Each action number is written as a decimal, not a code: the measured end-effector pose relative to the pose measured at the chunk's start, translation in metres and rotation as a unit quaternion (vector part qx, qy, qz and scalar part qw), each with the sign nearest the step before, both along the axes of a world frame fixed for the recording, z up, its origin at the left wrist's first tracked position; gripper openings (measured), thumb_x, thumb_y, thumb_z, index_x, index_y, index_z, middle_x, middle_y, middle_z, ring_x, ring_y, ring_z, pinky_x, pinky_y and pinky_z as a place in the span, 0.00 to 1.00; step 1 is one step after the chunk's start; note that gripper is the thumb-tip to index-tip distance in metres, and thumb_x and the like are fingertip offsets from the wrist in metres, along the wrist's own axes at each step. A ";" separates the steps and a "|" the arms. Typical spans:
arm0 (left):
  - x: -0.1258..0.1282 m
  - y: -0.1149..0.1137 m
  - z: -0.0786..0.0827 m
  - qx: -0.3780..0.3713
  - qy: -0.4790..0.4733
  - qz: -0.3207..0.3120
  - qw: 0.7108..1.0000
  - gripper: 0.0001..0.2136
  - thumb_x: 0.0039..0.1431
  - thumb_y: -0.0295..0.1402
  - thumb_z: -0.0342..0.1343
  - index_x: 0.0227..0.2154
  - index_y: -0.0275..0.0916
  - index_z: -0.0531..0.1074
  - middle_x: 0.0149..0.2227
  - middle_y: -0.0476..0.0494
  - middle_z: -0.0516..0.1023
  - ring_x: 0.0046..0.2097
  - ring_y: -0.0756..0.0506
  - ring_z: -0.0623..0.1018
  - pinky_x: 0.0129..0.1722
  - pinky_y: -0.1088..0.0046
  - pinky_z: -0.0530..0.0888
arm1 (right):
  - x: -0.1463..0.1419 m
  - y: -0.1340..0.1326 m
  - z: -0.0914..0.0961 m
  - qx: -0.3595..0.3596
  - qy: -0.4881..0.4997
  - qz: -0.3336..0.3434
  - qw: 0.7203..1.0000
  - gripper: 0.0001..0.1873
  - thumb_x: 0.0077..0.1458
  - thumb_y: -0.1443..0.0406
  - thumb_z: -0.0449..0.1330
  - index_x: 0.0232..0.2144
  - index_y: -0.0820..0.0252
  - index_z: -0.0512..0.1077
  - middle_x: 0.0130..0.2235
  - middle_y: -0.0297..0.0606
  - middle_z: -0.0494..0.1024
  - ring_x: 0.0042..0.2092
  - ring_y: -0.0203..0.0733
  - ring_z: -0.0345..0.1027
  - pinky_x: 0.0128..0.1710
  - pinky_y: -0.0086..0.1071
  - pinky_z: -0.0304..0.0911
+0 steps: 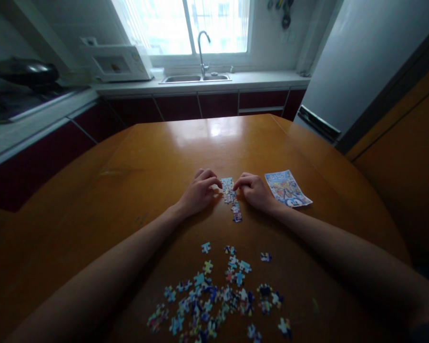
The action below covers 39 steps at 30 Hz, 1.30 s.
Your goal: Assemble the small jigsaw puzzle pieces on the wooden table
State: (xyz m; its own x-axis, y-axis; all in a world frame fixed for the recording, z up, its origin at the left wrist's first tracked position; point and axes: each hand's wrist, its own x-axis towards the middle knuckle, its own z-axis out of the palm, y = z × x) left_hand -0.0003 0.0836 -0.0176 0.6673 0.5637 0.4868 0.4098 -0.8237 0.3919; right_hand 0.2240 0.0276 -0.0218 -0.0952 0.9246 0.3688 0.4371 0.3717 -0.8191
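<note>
A narrow strip of joined jigsaw puzzle [229,190] lies flat on the wooden table between my two hands. My left hand [202,188] is at its left side, fingers curled, with the fingertips at the strip's upper left edge. From the other side my right hand [253,188] presses its index fingertip to the strip's right edge, the other fingers folded in. The strip narrows towards me, ending in a dark-patterned piece. Nearer to me is a loose heap of jigsaw pieces [207,305], mostly blue, white and yellow. Whether a single piece is under either fingertip cannot be made out.
A colourful picture sheet [288,188] lies right of my right hand. The table [186,152] has a rounded edge. Beyond it are a sink [182,79], a microwave [119,63], a pan [25,71] on the stove and a tall fridge [372,62].
</note>
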 end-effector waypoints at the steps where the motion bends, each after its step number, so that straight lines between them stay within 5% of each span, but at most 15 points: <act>1: 0.000 0.000 0.000 -0.001 0.000 0.000 1.000 0.15 0.52 0.16 0.50 0.34 0.40 0.76 0.38 0.45 0.71 0.45 0.43 0.68 0.46 0.65 0.69 | 0.000 0.000 0.000 0.001 0.000 0.000 1.000 0.18 0.49 0.79 0.51 0.24 0.60 0.79 0.28 0.35 0.73 0.33 0.37 0.67 0.35 0.31 0.60; 14: 0.000 0.000 -0.001 -0.010 -0.007 0.009 1.000 0.14 0.54 0.17 0.51 0.33 0.40 0.77 0.38 0.45 0.71 0.45 0.44 0.68 0.46 0.65 0.69 | 0.000 0.000 -0.003 0.013 -0.024 0.006 1.000 0.18 0.51 0.78 0.51 0.24 0.58 0.78 0.29 0.35 0.72 0.33 0.38 0.67 0.36 0.32 0.62; 20: 0.000 0.003 -0.003 -0.006 -0.027 0.056 0.998 0.11 0.53 0.19 0.53 0.31 0.40 0.77 0.36 0.45 0.71 0.43 0.44 0.68 0.46 0.63 0.69 | -0.012 -0.031 0.024 0.070 -0.228 0.093 0.967 0.13 0.56 0.73 0.58 0.38 0.54 0.79 0.37 0.40 0.76 0.39 0.42 0.67 0.39 0.35 0.60; 24: 0.001 0.004 -0.003 -0.015 -0.037 0.060 0.997 0.11 0.53 0.18 0.53 0.30 0.40 0.76 0.35 0.45 0.71 0.43 0.44 0.69 0.46 0.63 0.69 | -0.029 -0.077 0.042 0.008 -0.370 0.105 0.923 0.06 0.56 0.70 0.62 0.27 0.58 0.75 0.31 0.42 0.77 0.29 0.39 0.64 0.29 0.35 0.55; 28: 0.001 0.003 -0.004 -0.019 -0.036 0.054 0.998 0.09 0.54 0.20 0.55 0.29 0.39 0.76 0.35 0.45 0.71 0.43 0.44 0.69 0.45 0.64 0.69 | -0.040 -0.109 0.042 -0.049 -0.416 0.115 0.901 0.05 0.49 0.72 0.67 0.28 0.59 0.74 0.31 0.45 0.78 0.25 0.39 0.64 0.24 0.35 0.51; 39: 0.001 0.003 -0.003 -0.021 -0.037 0.045 0.998 0.10 0.54 0.18 0.54 0.29 0.39 0.76 0.35 0.46 0.71 0.42 0.44 0.69 0.44 0.65 0.68 | -0.045 -0.109 0.045 -0.082 -0.427 0.143 0.889 0.10 0.44 0.76 0.66 0.30 0.61 0.74 0.34 0.47 0.79 0.30 0.43 0.69 0.27 0.36 0.57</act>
